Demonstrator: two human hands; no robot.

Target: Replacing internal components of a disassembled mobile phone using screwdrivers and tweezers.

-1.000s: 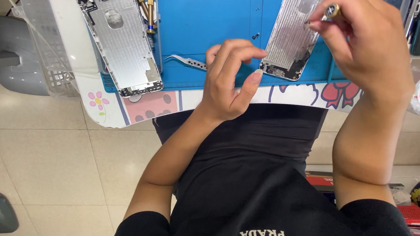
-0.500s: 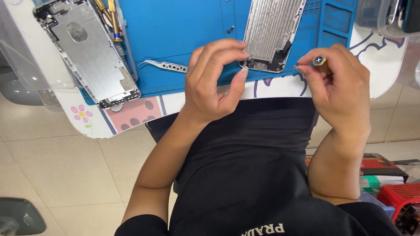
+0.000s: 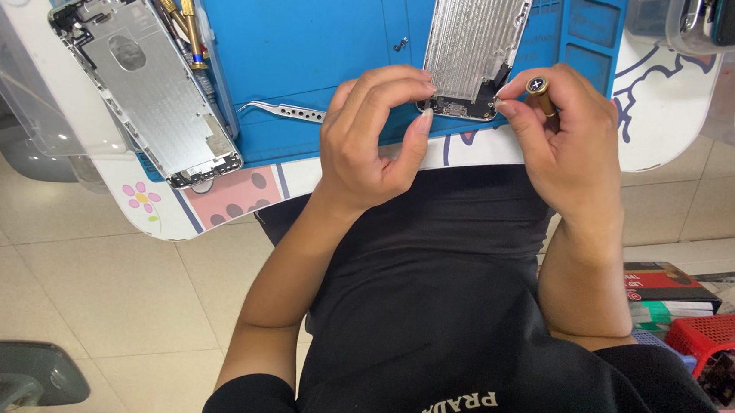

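Both hands at phone housing, top cropped: left hand pinching edge, right hand gripping screwdriver, tip hidden.

a silver phone housing lies flat on the blue mat, inner side up, its ribbed metal plate showing and its dark bottom edge toward the near side, right of centre. a small screwdriver with a gold handle and a dark round cap stands tilted just right of that near edge, cap upward.
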